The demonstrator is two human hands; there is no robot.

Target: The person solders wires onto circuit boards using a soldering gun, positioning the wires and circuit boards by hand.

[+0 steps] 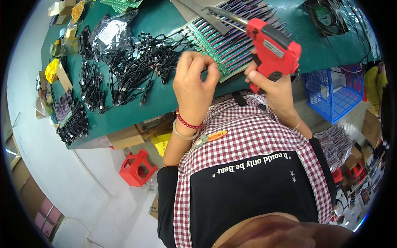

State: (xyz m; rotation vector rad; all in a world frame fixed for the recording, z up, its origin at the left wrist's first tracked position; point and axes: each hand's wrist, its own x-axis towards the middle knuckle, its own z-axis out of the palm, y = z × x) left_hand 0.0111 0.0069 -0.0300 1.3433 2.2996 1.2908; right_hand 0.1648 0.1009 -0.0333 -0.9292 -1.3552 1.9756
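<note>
The green table (108, 120) extends across the top of the view. The wearer's checked apron (244, 132) is adjacent to its near edge. A blue crate (331, 97) is below table level at right; a red stool (136, 169) stands below at left. Black cables (136, 62) lie in loose bundles on the left half of the table. The boards (211, 51), green and arranged in a row with dark wires attached, lie on the table directly beyond the hands. A clear bag (115, 31) lies behind the cables. A black fan (326, 18) is at upper right. The red gun (275, 48) is raised over the boards, barrel pointing to upper left; contact cannot be determined. The right hand (273, 84) is closed around the gun's handle. The left hand (191, 82) is near the boards' near edge, fingers curled, thumb and index tips almost meeting; whether they hold anything cannot be determined. A metal strip (206, 18) lies over the boards. A red bracelet (189, 124) encircles the left wrist.
</note>
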